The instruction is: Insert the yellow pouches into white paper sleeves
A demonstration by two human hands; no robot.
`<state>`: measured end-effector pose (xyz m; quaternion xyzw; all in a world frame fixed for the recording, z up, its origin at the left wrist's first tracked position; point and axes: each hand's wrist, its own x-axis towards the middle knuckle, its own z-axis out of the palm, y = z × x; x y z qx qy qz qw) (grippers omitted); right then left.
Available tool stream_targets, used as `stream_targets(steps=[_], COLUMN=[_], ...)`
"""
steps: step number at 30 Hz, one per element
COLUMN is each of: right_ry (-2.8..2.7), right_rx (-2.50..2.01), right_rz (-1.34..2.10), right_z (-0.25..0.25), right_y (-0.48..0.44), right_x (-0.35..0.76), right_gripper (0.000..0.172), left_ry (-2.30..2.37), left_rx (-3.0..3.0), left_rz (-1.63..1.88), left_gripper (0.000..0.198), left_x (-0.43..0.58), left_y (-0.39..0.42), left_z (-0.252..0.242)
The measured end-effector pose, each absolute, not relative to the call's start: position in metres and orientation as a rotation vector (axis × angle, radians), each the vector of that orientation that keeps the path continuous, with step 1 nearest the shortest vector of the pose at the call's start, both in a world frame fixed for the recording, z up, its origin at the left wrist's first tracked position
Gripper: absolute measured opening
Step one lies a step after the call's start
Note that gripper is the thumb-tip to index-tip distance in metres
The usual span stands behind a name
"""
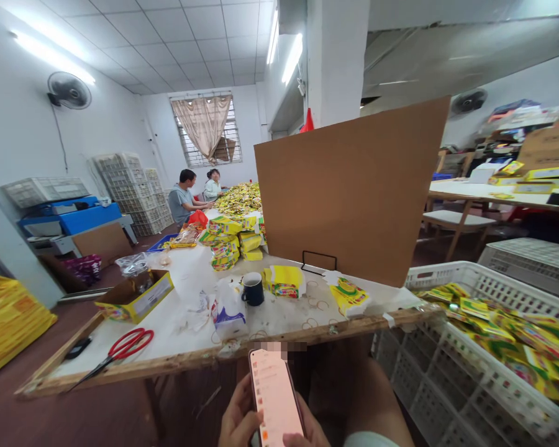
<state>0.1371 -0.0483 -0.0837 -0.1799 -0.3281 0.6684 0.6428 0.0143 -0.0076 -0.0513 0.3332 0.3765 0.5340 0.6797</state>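
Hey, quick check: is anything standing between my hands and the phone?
Nothing visible is. The left hand and right hand both hold the phone directly, with thumbs at its screen. The table's front edge lies beyond the phone, not between it and either hand.
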Motion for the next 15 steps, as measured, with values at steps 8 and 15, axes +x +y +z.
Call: stream_targets(steps=[8, 15], right_ry=[-0.768, -0.759], right_rx=[-0.585, -0.55], right_rz=[1.473, 1.481], right_z=[-0.065, -0.072], right_y=[-0.059, -0.057], right_x=[0.143, 0.143], right_gripper=[0.065, 0.064], left_ry=[0.826, 0.818], left_rx=[0.806, 0.818], left_rz=[1.161, 1.128], left_gripper=[0.047, 0.047], left_x=[0.016, 0.014], left_y=[-0.019, -0.019], left_z=[-0.034, -0.031])
